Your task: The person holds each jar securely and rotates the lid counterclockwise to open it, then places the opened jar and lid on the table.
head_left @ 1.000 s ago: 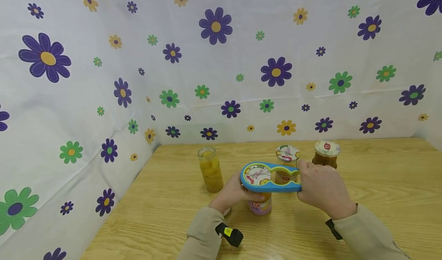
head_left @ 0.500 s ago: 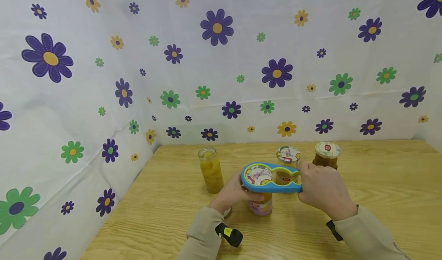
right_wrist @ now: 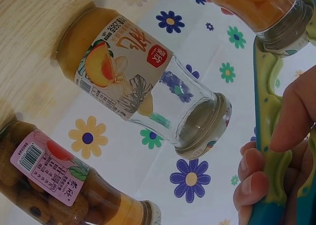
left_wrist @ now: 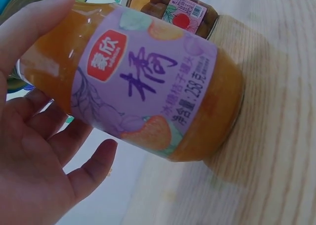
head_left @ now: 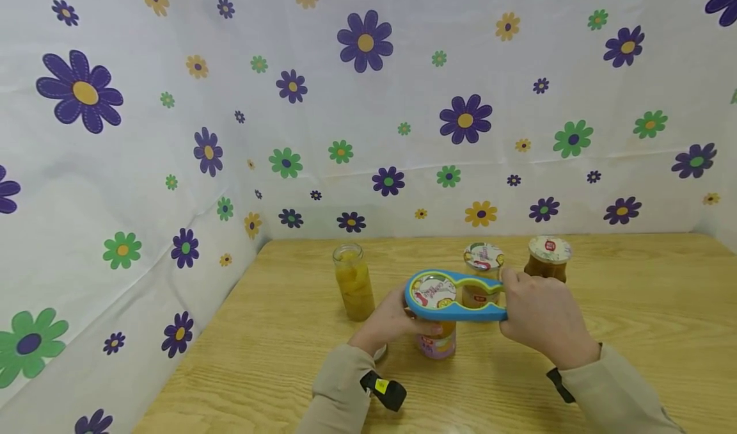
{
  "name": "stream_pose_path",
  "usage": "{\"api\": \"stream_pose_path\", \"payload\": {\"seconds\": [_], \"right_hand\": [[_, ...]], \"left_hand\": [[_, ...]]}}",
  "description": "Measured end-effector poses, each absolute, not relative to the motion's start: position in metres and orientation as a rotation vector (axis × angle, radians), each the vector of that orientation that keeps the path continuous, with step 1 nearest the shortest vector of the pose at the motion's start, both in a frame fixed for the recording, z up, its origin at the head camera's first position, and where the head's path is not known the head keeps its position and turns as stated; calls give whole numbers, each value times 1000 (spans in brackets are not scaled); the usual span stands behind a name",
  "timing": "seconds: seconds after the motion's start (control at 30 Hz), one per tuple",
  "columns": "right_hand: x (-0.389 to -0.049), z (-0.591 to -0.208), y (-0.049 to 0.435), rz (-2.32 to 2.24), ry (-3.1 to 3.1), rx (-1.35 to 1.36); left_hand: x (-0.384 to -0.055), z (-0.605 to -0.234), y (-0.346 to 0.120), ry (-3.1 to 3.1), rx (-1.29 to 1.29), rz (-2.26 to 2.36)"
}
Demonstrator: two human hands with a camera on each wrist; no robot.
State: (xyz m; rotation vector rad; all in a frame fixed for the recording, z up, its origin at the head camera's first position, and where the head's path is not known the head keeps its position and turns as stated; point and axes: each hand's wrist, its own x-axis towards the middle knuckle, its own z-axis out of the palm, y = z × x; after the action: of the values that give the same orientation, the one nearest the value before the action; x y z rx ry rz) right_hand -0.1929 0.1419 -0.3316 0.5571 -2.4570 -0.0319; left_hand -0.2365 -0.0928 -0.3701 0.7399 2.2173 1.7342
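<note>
My left hand [head_left: 388, 322] holds a jar of mandarin oranges [head_left: 435, 345] around its upper part. The jar stands on the table; its purple label [left_wrist: 143, 81] faces the left wrist camera. A blue and green jar opener [head_left: 469, 313] lies level across the top, its widest loop around the jar's printed lid [head_left: 433, 291]. My right hand [head_left: 544, 315] grips the two handles of the opener, fingers curled round them, as the right wrist view also shows. The opener's smaller notches, between lid and right hand, have nothing in them.
Behind the opener stands a lidded peach jar [right_wrist: 123, 62]. Right of it is a lidded jar of brown round fruit [right_wrist: 54, 178]. An uncovered glass jar of yellow fruit [head_left: 355, 290] stands at the left. A small round object [head_left: 380, 352] is partly hidden by the left wrist.
</note>
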Motion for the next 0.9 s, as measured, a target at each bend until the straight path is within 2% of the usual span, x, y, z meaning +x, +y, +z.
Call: {"api": "stream_pose_path", "payload": {"seconds": [0.23, 0.67, 0.9], "right_hand": [[-194, -331, 143, -31, -2434, 569], [-194, -330, 143, -15, -2451, 559], [-193, -332, 143, -22, -2468, 552]], "left_hand": [[-234, -369, -89, 2172, 795, 1689], [-217, -351, -78, 2215, 652, 1718], [-228, -370, -77, 2261, 615, 1702]]}}
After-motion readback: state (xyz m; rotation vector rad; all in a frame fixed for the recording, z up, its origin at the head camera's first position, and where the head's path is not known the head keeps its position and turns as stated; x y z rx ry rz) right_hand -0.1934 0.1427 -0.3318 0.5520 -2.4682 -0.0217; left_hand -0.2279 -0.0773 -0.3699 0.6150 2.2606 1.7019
